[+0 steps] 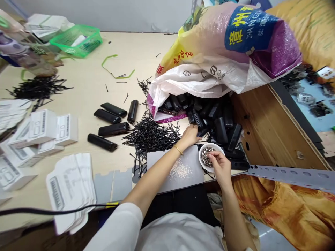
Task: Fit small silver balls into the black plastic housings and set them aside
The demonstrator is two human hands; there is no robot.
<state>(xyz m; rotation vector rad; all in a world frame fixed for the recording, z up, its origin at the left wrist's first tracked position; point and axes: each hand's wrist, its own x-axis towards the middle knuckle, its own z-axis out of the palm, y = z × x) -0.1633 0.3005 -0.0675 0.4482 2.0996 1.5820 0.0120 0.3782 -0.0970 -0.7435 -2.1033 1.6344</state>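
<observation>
My left hand (190, 136), with a gold bangle on the wrist, reaches to the front edge of a heap of black plastic casings (222, 130). Its fingers curl at one casing (202, 132), and the fingertips are partly hidden. Over the rim of a white bowl (200, 158), my right hand (220, 164) dips a closed thumb and fingertips among small shiny metal pieces (206, 157). What the pinch holds is too small to make out. Beneath my left forearm lies a grey sheet (163, 181) scattered with tiny pale bits (180, 170).
Thin black pins (151, 134) lie piled left of my left hand. Several loose casings (113, 129) rest farther left, near white boxes (43, 125) and flat cartons (75, 181). A large printed sack (209, 52) spills casings. A green basket (87, 42) stands at the back.
</observation>
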